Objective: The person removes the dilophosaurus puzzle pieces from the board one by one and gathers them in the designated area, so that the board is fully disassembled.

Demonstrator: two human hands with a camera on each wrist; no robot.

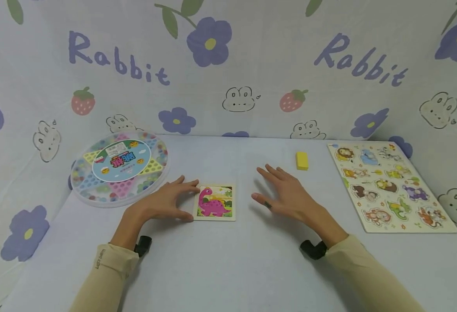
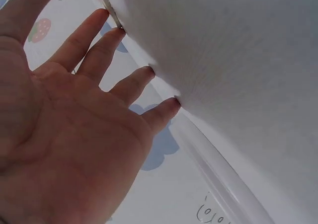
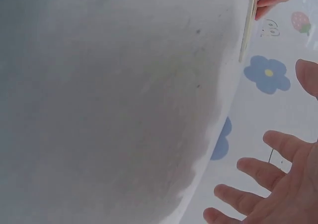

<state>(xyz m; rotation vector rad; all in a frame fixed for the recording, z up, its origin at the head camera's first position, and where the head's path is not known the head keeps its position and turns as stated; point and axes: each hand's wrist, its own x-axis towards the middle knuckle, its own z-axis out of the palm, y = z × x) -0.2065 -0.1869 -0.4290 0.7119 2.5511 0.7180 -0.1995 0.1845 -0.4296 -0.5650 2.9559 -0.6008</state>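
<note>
Two hands work above one white tabletop (image 1: 228,268), seen from the head and from both wrists. The left hand (image 1: 161,200) lies at the left side of a small square picture board (image 1: 214,203), which bears a pink dinosaur with a leafy scene behind it. I see the fingers spread, the thumb at the board's lower left corner and the index finger at the upper left; thumb and fingers are apart, not clamped on it. The board lies flat between the two hands, left of the tabletop's middle. In the right wrist view I make out its pale edge with the left fingertips against it. The right hand (image 1: 286,194) is held to the right of the board and apart from it, its fingers spread and its grasp empty. Beyond it I note a yellow block (image 1: 301,160). At the far left stands a round game board (image 1: 121,167) with a coloured star pattern and a blue central label, near the left hand. At the right lies a large animal board (image 1: 392,187) with rows of animal figures. Behind everything hangs a patterned cloth (image 1: 259,52) lettered "Rabbit".
</note>
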